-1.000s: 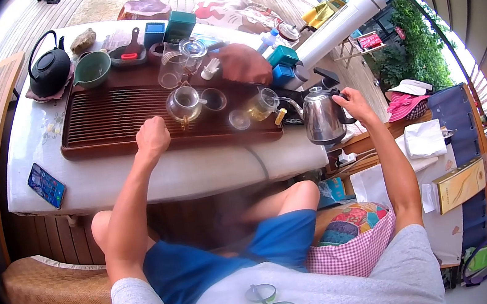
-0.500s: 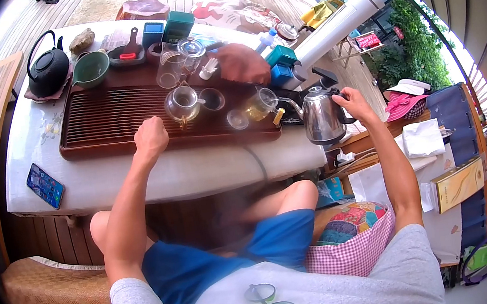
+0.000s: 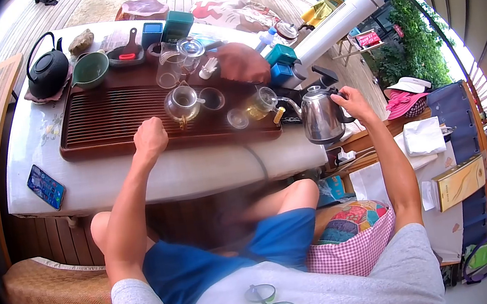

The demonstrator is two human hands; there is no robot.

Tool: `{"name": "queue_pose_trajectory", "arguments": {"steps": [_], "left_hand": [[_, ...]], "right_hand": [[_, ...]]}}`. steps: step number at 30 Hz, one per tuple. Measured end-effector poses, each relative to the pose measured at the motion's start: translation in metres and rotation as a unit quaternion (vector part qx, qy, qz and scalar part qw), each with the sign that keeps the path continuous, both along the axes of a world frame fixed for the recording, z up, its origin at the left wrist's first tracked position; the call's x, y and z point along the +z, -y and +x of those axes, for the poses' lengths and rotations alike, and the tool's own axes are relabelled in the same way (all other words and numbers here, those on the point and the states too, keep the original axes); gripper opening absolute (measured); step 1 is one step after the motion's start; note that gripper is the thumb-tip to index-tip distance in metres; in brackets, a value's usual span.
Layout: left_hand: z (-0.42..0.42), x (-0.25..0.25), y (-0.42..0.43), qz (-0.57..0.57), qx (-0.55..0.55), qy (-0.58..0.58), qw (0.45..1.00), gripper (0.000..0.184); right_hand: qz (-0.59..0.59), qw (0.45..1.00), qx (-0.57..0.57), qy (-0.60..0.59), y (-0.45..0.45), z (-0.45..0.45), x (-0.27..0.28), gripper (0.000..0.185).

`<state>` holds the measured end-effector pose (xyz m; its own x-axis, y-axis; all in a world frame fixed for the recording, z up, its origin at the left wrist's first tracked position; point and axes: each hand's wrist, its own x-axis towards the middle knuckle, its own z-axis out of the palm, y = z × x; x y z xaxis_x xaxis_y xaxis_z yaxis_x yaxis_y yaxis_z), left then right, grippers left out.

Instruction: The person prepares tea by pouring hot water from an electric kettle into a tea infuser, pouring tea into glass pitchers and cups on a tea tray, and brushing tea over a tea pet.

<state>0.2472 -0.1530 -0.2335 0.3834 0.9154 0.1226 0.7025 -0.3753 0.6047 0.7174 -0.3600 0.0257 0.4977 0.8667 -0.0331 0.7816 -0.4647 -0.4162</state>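
My right hand [image 3: 354,104] is wrapped round the black handle of a steel kettle [image 3: 321,117], which hangs near the right end of the wooden tea tray [image 3: 130,144]. The kettle's thin spout reaches the mouth of a glass teapot [image 3: 257,108] with yellowish liquid inside; whether water is flowing is too small to tell. Closed in a fist, my left hand [image 3: 150,137] rests at the tray's front edge with nothing visible in it. Just right of it stand another glass teapot [image 3: 182,104] and a glass pitcher [image 3: 169,75]. A small clear lid [image 3: 237,118] lies between the teapots.
A black iron kettle [image 3: 49,72], a green bowl [image 3: 90,70] and a stone [image 3: 81,42] stand at the back left. A phone [image 3: 46,187] lies front left on the white tablecloth [image 3: 221,170]. Blue and green canisters [image 3: 282,64] stand behind the steel kettle. A checked cushion [image 3: 350,249] is beside my right thigh.
The steel kettle and my right hand have shifted very slightly left. My left hand stays in place.
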Motion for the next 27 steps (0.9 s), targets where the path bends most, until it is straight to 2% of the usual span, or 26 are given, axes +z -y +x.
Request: {"name": "queue_pose_trajectory", "arguments": {"steps": [27], "left_hand": [[0.0034,-0.0030,0.0004,-0.005,0.001,-0.004,1.000,0.015]], "right_hand": [[0.024,0.999,0.005,-0.024,-0.0023,-0.0063,-0.0051,0.026]]}}
